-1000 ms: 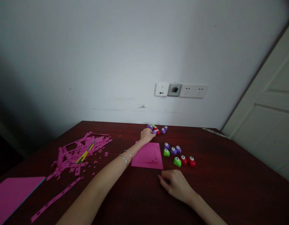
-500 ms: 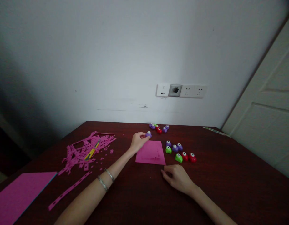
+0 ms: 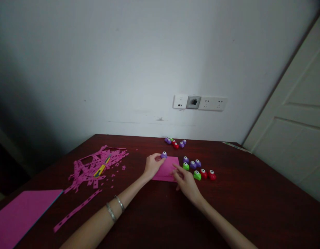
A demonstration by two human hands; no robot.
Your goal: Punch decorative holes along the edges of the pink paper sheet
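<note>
My left hand (image 3: 152, 165) pinches a small purple craft paper punch (image 3: 163, 155) with a white button, over the far left part of a pink sheet of paper (image 3: 169, 166). Over that sheet's right edge, my right hand (image 3: 185, 180) reaches with its fingers stretched out and apart. Whether its fingertips touch the paper I cannot tell. Just right of the sheet stand several more punches, among them a green punch (image 3: 197, 175), a red punch (image 3: 212, 175) and a purple punch (image 3: 198, 163).
Cut pink paper scraps (image 3: 84, 169) lie heaped on the left, with a yellow utility knife (image 3: 100, 170) on top. Nearer are a punched pink strip (image 3: 77, 211) and a large pink sheet (image 3: 27, 211). Several punches (image 3: 176, 145) stand by the wall. A ruler-like strip (image 3: 235, 146) lies far right.
My left hand has brought the purple punch nearer, down over the sheet's far edge. My right hand has moved forward and left from the tabletop to the sheet, its curled fingers now extended.
</note>
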